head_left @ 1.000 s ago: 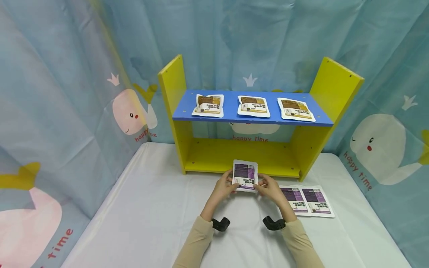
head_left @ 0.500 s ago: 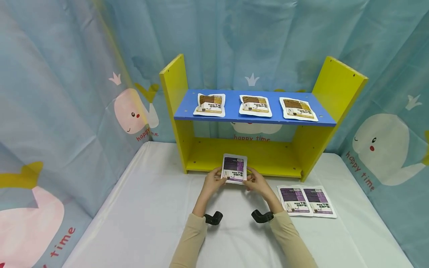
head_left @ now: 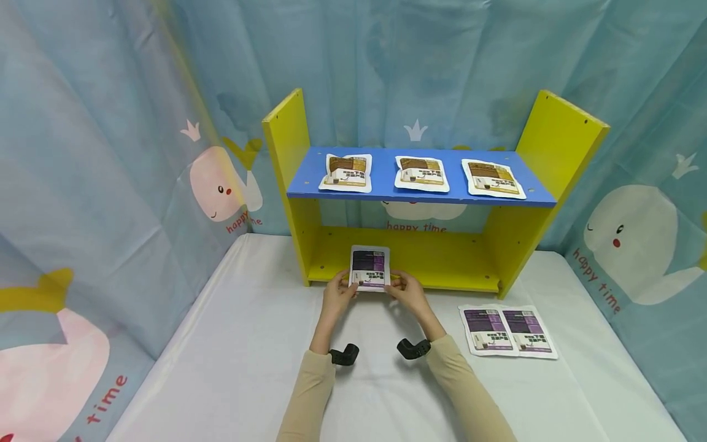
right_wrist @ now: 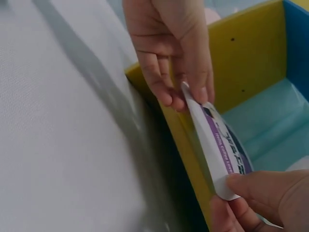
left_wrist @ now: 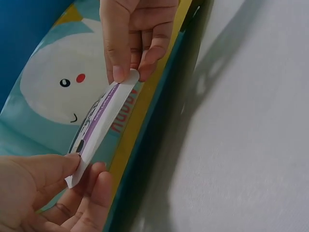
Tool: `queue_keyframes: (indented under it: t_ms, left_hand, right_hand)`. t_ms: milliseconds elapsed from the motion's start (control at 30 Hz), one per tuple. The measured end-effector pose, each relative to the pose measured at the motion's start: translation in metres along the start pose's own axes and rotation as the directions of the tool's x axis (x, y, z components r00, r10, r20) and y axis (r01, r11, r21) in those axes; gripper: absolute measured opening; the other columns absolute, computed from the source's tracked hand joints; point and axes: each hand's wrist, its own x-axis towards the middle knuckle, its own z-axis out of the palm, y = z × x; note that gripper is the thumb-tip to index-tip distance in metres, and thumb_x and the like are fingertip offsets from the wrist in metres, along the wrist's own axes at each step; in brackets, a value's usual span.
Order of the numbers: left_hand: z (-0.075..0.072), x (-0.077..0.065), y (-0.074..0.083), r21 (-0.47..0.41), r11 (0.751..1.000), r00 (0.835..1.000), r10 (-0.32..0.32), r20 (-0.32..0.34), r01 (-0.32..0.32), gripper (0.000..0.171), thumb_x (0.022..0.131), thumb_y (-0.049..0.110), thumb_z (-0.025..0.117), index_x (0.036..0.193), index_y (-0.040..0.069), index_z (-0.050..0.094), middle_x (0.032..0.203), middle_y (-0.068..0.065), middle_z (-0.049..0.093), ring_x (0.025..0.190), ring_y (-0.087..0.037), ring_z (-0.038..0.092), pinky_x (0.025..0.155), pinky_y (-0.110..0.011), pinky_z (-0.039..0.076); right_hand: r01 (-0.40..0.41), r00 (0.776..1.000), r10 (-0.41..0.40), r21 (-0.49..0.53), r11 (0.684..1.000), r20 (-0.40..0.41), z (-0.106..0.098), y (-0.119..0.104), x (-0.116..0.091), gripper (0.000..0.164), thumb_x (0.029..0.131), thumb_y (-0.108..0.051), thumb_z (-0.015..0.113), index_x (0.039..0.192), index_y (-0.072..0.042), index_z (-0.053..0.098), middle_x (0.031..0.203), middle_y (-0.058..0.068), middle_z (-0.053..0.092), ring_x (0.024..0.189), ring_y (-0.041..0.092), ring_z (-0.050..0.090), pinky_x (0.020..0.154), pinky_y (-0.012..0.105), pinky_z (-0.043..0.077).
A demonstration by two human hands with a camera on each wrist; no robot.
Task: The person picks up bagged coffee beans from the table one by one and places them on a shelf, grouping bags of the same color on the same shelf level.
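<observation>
A white pouch with a purple and black label [head_left: 369, 265] is held up at the front edge of the yellow lower shelf. My left hand [head_left: 336, 299] pinches its lower left corner and my right hand [head_left: 411, 294] its lower right corner, thumbs on the printed face. In the left wrist view the pouch [left_wrist: 99, 123] appears nearly edge-on between both hands. From the right wrist, the pouch [right_wrist: 217, 142] shows its bottom edge above the yellow board. Two matching purple pouches [head_left: 486, 330] lie side by side on the white table to the right.
The shelf unit has yellow side panels [head_left: 560, 147], a blue upper board [head_left: 382, 175] and a yellow lower board [head_left: 442, 255]. Three brown-labelled pouches [head_left: 421, 174] lie spaced along the blue board. A printed curtain [head_left: 182, 73] hangs behind the white table [head_left: 237, 380].
Both hands have carried the purple pouch left and forward, from before the shelf's middle to over the front of the lower board's left half. The other pouches stay in place.
</observation>
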Motion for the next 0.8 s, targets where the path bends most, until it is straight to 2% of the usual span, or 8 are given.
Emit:
queue_keyframes:
  t_ms: [100,167,200,233,333,433,633,800]
  left_hand:
    - [-0.002,0.002,-0.002,-0.001,1.0,1.0,0.016,-0.001,-0.016,0.051,0.09,0.012,0.06,0.134,-0.004,0.042,0.079,-0.016,0.06,0.065,-0.026,0.067,0.06,-0.031,0.056]
    - [-0.004,0.003,-0.003,0.013,1.0,1.0,-0.005,-0.01,0.006,0.049,0.091,0.01,0.057,0.135,-0.003,0.041,0.078,-0.017,0.06,0.064,-0.029,0.067,0.06,-0.035,0.056]
    - [-0.004,0.003,0.0,0.033,0.998,0.999,-0.048,-0.015,0.049,0.049,0.091,0.007,0.056,0.136,-0.003,0.04,0.081,-0.021,0.06,0.067,-0.033,0.067,0.062,-0.039,0.056]
    - [-0.005,0.003,0.0,0.051,0.997,0.998,-0.064,-0.018,0.065,0.048,0.092,0.005,0.054,0.137,-0.003,0.039,0.082,-0.022,0.06,0.068,-0.035,0.067,0.064,-0.042,0.056]
    - [-0.008,0.003,0.001,0.11,0.989,0.995,-0.094,-0.019,0.095,0.048,0.094,0.004,0.049,0.139,-0.003,0.035,0.086,-0.025,0.061,0.071,-0.038,0.066,0.068,-0.044,0.055]
    - [-0.011,0.004,0.0,0.13,0.987,0.995,-0.094,-0.034,0.097,0.047,0.095,0.004,0.047,0.139,-0.004,0.034,0.087,-0.025,0.063,0.073,-0.041,0.065,0.071,-0.044,0.054]
    - [-0.014,0.008,-0.006,0.038,0.998,0.99,-0.049,-0.132,0.054,0.04,0.094,-0.001,0.048,0.132,-0.009,0.042,0.09,-0.031,0.061,0.077,-0.047,0.063,0.07,-0.049,0.053]
    - [-0.016,0.011,-0.011,0.018,0.999,0.974,-0.037,-0.223,0.042,0.035,0.093,-0.001,0.051,0.126,-0.011,0.049,0.088,-0.031,0.062,0.074,-0.047,0.063,0.067,-0.048,0.054]
  right_hand:
    - [0.021,1.0,-0.022,-0.019,1.0,-0.01,0.005,0.0,0.003,0.049,0.082,-0.003,0.067,0.126,0.01,0.049,0.085,0.022,0.064,0.073,0.042,0.062,0.062,0.042,0.055]
    - [0.036,0.999,-0.036,-0.042,0.998,-0.007,0.009,0.0,0.005,0.049,0.082,-0.004,0.067,0.126,0.009,0.049,0.083,0.02,0.065,0.072,0.041,0.063,0.059,0.037,0.055]
    - [0.042,0.999,-0.042,-0.046,0.998,-0.003,0.01,-0.001,0.006,0.049,0.083,-0.004,0.067,0.127,0.008,0.049,0.082,0.02,0.065,0.071,0.04,0.063,0.058,0.035,0.055]
    - [0.045,0.999,-0.045,-0.049,0.998,-0.001,0.012,0.0,0.007,0.05,0.082,-0.003,0.067,0.127,0.008,0.049,0.082,0.02,0.065,0.07,0.039,0.063,0.057,0.034,0.055]
    - [0.063,0.998,-0.063,-0.065,0.996,0.001,0.016,0.0,0.009,0.051,0.082,-0.003,0.067,0.128,0.007,0.048,0.081,0.019,0.065,0.065,0.032,0.063,0.055,0.029,0.054]
    - [0.075,0.997,-0.075,-0.075,0.994,0.003,0.022,-0.001,0.01,0.052,0.082,-0.002,0.067,0.129,0.007,0.047,0.081,0.019,0.065,0.062,0.021,0.062,0.054,0.027,0.054]
    - [0.08,0.997,-0.081,-0.102,0.992,-0.005,0.033,-0.006,0.016,0.051,0.081,-0.002,0.067,0.127,0.009,0.048,0.08,0.017,0.066,0.061,0.015,0.061,0.053,0.022,0.051]
    - [0.084,0.996,-0.085,-0.118,0.989,-0.002,0.04,-0.009,0.02,0.049,0.082,-0.002,0.067,0.126,0.011,0.049,0.079,0.017,0.066,0.059,0.014,0.061,0.053,0.022,0.051]
